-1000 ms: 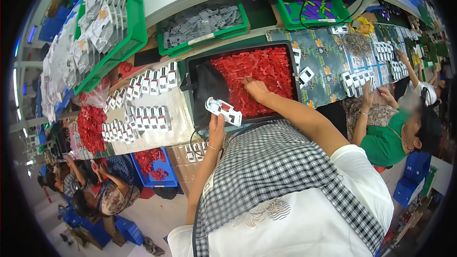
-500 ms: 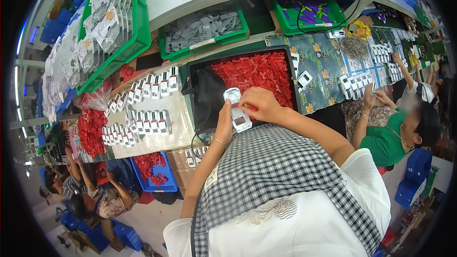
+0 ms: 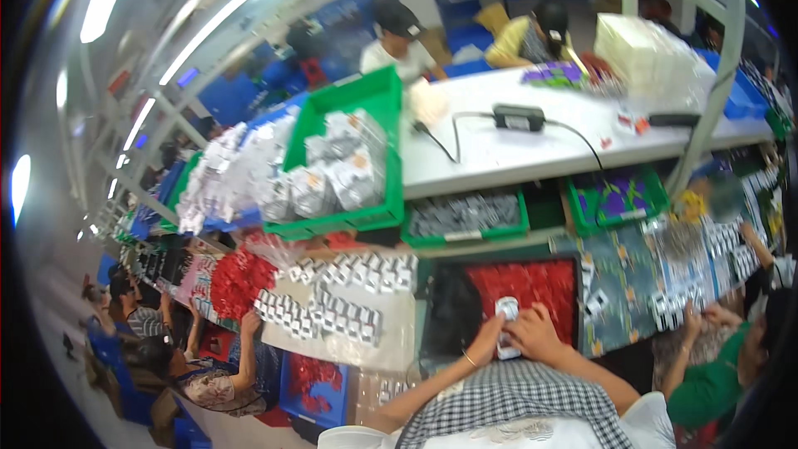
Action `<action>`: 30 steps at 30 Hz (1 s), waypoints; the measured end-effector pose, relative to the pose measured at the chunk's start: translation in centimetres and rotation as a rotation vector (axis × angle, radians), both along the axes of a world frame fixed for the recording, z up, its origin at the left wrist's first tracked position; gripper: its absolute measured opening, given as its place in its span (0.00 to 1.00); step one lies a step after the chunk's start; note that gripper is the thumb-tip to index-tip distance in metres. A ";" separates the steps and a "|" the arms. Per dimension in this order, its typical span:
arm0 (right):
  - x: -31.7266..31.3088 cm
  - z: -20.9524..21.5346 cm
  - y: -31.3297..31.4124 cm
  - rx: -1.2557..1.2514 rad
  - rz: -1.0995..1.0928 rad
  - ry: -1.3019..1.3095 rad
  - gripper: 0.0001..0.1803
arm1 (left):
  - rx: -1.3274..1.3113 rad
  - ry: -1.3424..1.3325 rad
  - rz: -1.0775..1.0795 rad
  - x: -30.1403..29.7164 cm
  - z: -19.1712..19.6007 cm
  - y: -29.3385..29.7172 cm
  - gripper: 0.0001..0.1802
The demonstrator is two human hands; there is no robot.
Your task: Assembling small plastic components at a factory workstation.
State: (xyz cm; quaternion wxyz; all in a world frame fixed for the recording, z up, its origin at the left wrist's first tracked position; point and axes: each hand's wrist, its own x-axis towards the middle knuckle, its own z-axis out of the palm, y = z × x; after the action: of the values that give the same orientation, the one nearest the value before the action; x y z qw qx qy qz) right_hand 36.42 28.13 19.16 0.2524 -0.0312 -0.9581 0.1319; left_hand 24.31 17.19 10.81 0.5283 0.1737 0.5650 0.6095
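Observation:
A white plastic shell, shaped like a small toy car (image 3: 506,308), is between my hands above the near part of the black tray (image 3: 578,299). My left hand (image 3: 487,339) grips its left side with closed fingers. Bent over its right side, the fingers of my right hand (image 3: 536,333) press on it and cover much of it. Small red plastic pieces (image 3: 528,279) heap up in the tray behind the shell, and dark cloth or film (image 3: 451,303) lies over the tray's left part.
Rows of white car shells (image 3: 349,320) stand on the board to my left. Green bins of grey parts (image 3: 465,214) and purple parts (image 3: 615,199) sit below a white shelf (image 3: 499,162). A blue bin (image 3: 293,399) holds red pieces. Co-workers (image 3: 719,366) sit on both sides.
The view has tipped up and swung left, so the shelf and far workers show and my hands appear lower and further right. The shell stays between both hands; my right fingers now cover more of it.

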 end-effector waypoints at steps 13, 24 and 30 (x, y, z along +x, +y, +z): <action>-1.2 2.6 0.6 -0.087 0.003 0.131 0.12 | 0.073 -0.101 0.138 -0.5 4.9 1.8 0.20; -0.7 1.8 0.6 -0.233 0.006 -0.210 0.13 | 0.026 -0.037 0.109 0.1 5.1 2.0 0.19; -0.3 3.1 0.7 -0.066 -0.053 -0.031 0.05 | 0.063 -0.083 0.180 0.8 6.6 2.5 0.20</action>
State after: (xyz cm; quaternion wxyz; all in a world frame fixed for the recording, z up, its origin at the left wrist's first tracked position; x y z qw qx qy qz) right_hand 36.09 28.81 22.30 0.2400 -0.0671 -0.9558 0.1561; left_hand 25.07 19.69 17.40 0.4887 0.1132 0.5366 0.6786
